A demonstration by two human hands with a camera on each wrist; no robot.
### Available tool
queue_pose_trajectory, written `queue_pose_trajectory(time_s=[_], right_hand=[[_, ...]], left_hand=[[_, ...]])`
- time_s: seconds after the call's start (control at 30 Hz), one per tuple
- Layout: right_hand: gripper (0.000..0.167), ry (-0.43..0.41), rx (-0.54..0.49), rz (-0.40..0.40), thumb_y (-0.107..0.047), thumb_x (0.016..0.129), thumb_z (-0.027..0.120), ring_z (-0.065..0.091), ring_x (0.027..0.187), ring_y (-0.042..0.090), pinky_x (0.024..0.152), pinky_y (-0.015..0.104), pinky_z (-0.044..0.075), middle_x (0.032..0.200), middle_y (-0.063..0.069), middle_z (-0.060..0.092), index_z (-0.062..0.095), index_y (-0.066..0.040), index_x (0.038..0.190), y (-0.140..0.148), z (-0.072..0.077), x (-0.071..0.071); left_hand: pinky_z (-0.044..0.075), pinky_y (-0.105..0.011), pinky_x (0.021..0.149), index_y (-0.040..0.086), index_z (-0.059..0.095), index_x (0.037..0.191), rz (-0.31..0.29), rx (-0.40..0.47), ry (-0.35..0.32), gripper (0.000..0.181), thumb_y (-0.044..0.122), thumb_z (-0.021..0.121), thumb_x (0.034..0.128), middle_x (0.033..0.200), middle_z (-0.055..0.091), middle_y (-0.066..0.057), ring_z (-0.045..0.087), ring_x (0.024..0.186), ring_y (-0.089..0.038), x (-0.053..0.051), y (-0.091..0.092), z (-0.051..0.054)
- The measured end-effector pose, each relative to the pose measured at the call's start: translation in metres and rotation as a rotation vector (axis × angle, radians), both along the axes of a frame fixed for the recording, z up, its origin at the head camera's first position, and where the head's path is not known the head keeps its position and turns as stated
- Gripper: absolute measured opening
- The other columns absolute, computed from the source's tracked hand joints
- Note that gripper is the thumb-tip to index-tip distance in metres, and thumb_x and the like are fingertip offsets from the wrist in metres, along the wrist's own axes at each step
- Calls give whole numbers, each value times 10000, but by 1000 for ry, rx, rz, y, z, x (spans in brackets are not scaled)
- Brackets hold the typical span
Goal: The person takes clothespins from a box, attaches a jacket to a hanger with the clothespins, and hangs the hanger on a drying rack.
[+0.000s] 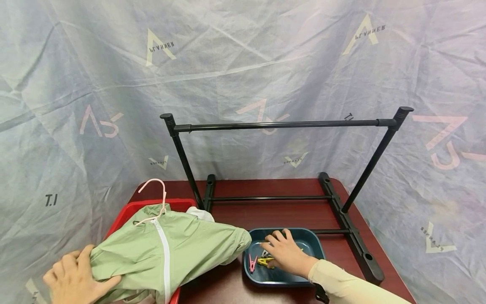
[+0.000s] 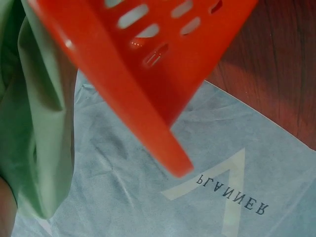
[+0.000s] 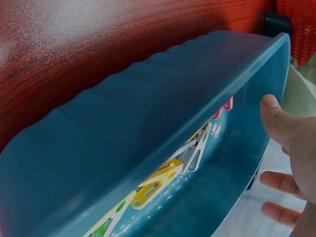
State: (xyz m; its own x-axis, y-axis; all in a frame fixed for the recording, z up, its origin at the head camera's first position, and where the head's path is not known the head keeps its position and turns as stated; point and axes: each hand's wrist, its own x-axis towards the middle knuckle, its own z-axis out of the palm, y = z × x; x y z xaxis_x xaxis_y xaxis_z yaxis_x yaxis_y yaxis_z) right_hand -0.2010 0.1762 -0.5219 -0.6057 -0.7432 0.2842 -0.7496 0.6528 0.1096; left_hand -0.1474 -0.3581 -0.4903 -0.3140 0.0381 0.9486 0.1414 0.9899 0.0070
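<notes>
A light green jacket (image 1: 193, 236) with a white zip lies over a red basket (image 1: 129, 211). From its collar rises the hook of a pink hanger (image 1: 164, 190). My left hand (image 1: 77, 276) holds the jacket's left side between thumb and fingers; in the left wrist view, green cloth (image 2: 44, 123) hangs beside the basket. Over a dark blue tray (image 1: 315, 242) hovers my right hand (image 1: 290, 255), fingers spread and loosely bent, holding nothing. Pink clothespin (image 1: 252, 264) and yellow clothespin (image 1: 265, 261) lie in the tray, along with white and green ones in the right wrist view.
A black rack (image 1: 281, 124) stands on the dark red table (image 1: 265, 215) behind the tray, its right foot (image 1: 364, 253) running along the table's right side. Something white (image 1: 201, 213) pokes out behind the jacket. A printed grey cloth (image 1: 243, 63) surrounds the table.
</notes>
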Motion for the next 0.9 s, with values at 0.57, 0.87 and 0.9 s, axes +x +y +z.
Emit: queue_pose_trajectory(time_s=[0.57, 0.87, 0.9], right_hand=[[599, 29, 81, 8, -473, 688, 849, 498, 944, 230, 824, 525, 403, 1027, 18, 585, 644, -190, 1175, 0, -6, -2], [625, 34, 180, -3, -542, 715, 807, 501, 969, 226, 856, 519, 412, 1064, 14, 587, 617, -214, 1213, 1, -10, -4], [627, 36, 189, -3, -548, 717, 803, 502, 975, 227, 859, 516, 411, 1068, 13, 586, 615, -216, 1215, 1, -11, -5]], left_hand=[[165, -538, 559, -10, 546, 1038, -24, -25, -34, 1087, 964, 315, 615, 860, 422, -285, 271, 644, -470, -2, -3, -2], [161, -562, 574, -22, 546, 1031, -51, -28, -19, 1082, 958, 317, 634, 843, 404, -285, 263, 650, -469, -3, -3, -3], [163, -564, 576, -21, 543, 1032, -50, -30, -22, 1082, 958, 315, 634, 842, 402, -284, 264, 652, -470, -3, -3, -3]])
